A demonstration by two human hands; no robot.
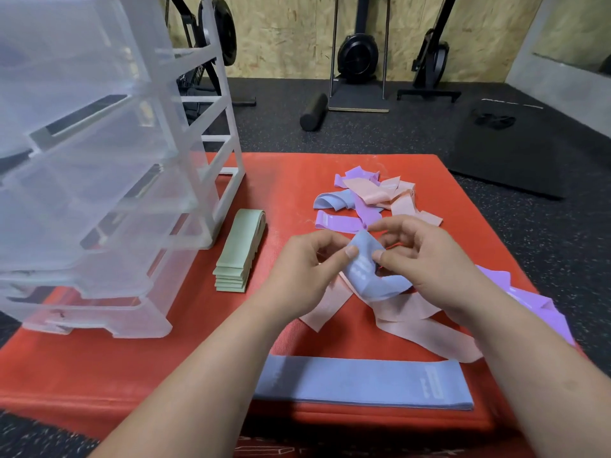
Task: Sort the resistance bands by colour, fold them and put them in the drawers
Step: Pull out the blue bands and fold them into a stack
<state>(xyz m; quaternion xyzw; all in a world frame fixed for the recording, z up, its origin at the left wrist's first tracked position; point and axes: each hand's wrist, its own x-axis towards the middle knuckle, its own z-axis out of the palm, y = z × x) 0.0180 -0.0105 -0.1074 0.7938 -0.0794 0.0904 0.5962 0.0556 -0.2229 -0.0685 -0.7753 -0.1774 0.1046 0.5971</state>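
Sorting looks to be the step in hand: the left hand (307,269) and right hand (426,266) each pinch a crumpled blue band (367,269) between thumb and fingers, just above loose pink bands (406,312) in the middle of the red mat (99,375). A flat blue stack (363,381) lies near, a green stack (238,256) sits left beside the clear drawers (99,193), and a mixed pile (370,200) lies farther off. Next, I judge, the band needs pulling straight, folding flat and laying on the blue stack.
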